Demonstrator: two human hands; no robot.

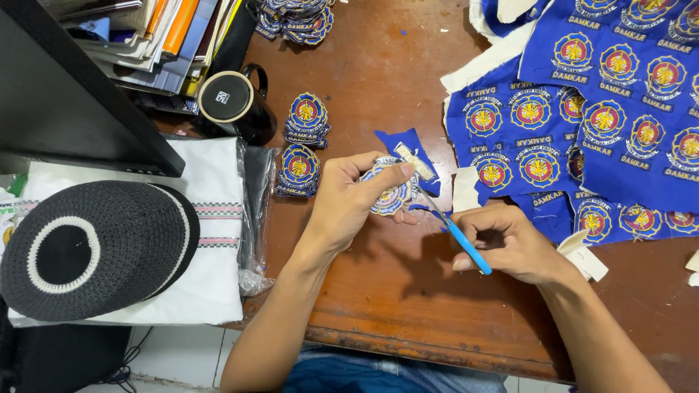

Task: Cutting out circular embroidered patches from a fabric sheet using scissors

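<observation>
Item: round embroidered blue-and-yellow cloth patch (389, 195), pinched in left hand (349, 200), face up, blue fabric scrap trailing beyond the fingertips. Right hand (510, 244) was closed around blue-handled metal scissors (455, 236); long axis ran diagonally, tips pointing up-left into the patch edge. Beyond the right hand: blue sheet of uncut patches (604, 124), woven, glossy.

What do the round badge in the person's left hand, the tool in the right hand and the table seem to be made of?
The badge in the left hand looks like embroidered cloth: stitched emblem, blue fabric scraps at its edge. The cutting tool in the right hand seems to have a glossy blue plastic handle and a thin metal tip. The table looks like varnished reddish wood, worn along its front edge.
</observation>
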